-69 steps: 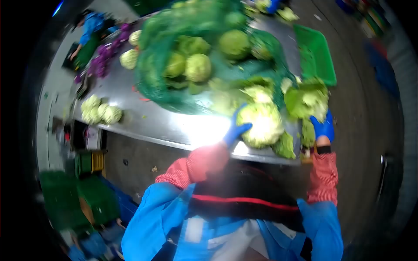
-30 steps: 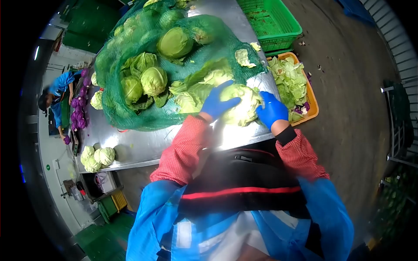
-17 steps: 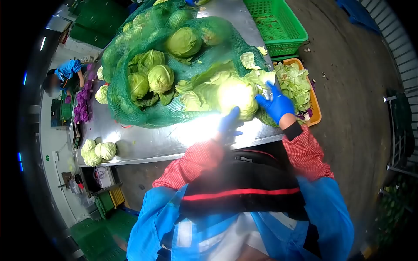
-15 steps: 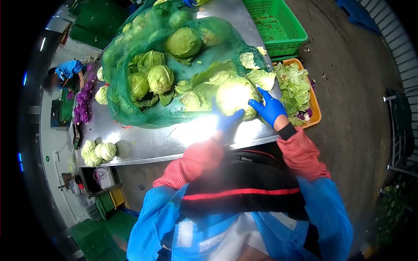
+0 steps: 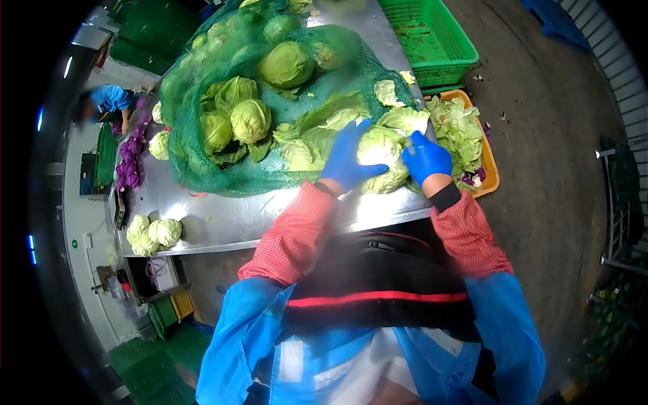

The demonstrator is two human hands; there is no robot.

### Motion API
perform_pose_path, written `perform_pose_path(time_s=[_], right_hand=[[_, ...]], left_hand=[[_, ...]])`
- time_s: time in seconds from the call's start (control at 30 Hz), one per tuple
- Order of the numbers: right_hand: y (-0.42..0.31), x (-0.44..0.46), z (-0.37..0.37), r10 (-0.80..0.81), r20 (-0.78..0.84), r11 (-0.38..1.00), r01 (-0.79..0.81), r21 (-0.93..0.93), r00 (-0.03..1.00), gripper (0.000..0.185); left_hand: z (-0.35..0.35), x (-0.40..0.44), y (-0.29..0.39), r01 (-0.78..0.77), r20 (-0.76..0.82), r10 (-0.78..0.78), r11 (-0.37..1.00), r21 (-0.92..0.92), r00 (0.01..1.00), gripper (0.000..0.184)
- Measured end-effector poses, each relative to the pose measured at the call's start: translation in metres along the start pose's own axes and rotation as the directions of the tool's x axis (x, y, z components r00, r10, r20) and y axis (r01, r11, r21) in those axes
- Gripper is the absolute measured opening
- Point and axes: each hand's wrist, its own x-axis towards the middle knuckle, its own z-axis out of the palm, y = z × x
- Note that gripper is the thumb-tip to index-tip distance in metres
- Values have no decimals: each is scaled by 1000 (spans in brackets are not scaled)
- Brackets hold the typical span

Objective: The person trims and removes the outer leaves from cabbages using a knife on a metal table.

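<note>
A pale green cabbage (image 5: 381,155) sits near the front edge of the steel table, between my two blue-gloved hands. My left hand (image 5: 347,160) cups its left side, fingers along the top and thumb across the front. At its upper right edge, my right hand (image 5: 429,162) is closed with curled fingertips; what they pinch is hidden. Loose outer leaves (image 5: 304,152) lie left of the cabbage, and another leaf (image 5: 405,120) lies just above it. A green mesh bag (image 5: 196,172) spreads under and around several more cabbages (image 5: 251,121).
An orange crate (image 5: 491,165) full of leaves stands at the table's right side, below a green crate (image 5: 442,67). Several trimmed cabbages (image 5: 164,232) sit at the left corner of the steel table (image 5: 223,226). Purple vegetables (image 5: 129,158) line the far left edge, near another person (image 5: 111,101).
My left hand has moved up from the cabbage's lower front to its left side. My right hand's fingers have curled in at the cabbage's upper right edge.
</note>
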Motion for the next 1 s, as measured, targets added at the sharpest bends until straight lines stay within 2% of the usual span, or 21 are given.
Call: perform_pose_path(time_s=[0.07, 0.1, 0.2, 0.23, 0.33, 0.37, 0.4, 0.47, 0.57, 0.67, 0.7, 0.8, 0.83, 0.93, 1.0], right_hand=[[60, 23, 24, 97, -96, 995, -95, 21, 991, 36], [86, 31, 34, 178, -2, 978, -177, -114, 984, 40], [70, 23, 33, 208, 0, 970, -206, -128, 978, 48], [56, 15, 33, 91, -135, 991, -104, -86, 987, 55], [7, 0, 8, 19, -14, 999, -19, -40, 1000, 49], [6, -3, 11, -1, 105, 1000, 2, -14, 994, 47], [8, -8, 19, -82, 32, 997, 82, -5, 996, 47], [7, -15, 2, 32, 137, 997, -22, -76, 990, 46], [19, -34, -4, -181, -100, 982, 174, -76, 978, 39], [28, -47, -1, -394, -207, 905, 338, -260, 896, 33], [34, -45, 7, -458, -243, 858, 354, -373, 855, 30], [39, -32, 15, -447, -319, 848, 283, -447, 835, 28], [38, -29, 13, -407, -338, 877, 260, -404, 849, 18], [39, -28, 5, -420, -313, 903, 361, -232, 852, 10], [34, -26, -8, -395, -326, 914, 333, -231, 859, 9]], left_hand=[[-6, -8, -12, 16, -3, -17, 997, -72, 1000, 92], [-11, -14, -15, 80, 42, -74, 987, -140, 996, 95], [-10, -25, -34, 146, 66, -133, 949, -278, 989, 104], [-8, -29, -35, 193, 54, -185, 937, -290, 981, 112], [2, -33, -32, 52, -43, -63, 975, -216, 997, 118], [5, -32, -26, 14, -65, -23, 991, -137, 998, 121], [4, -29, -22, 40, -60, -51, 986, -164, 997, 121], [4, -24, -17, 96, -50, -110, 971, -218, 993, 120], [4, -5, -23, 167, 3, -171, 964, -207, 985, 111], [11, 20, -36, 287, 84, -275, 885, -368, 958, 102], [9, 27, -35, 301, 120, -276, 883, -360, 954, 99], [9, 41, -37, 397, 225, -330, 811, -429, 917, 99], [8, 44, -38, 412, 247, -334, 805, -427, 910, 104], [9, 49, -48, 358, 235, -290, 869, -341, 928, 102], [4, 52, -45, 355, 282, -251, 834, -422, 926, 101]])
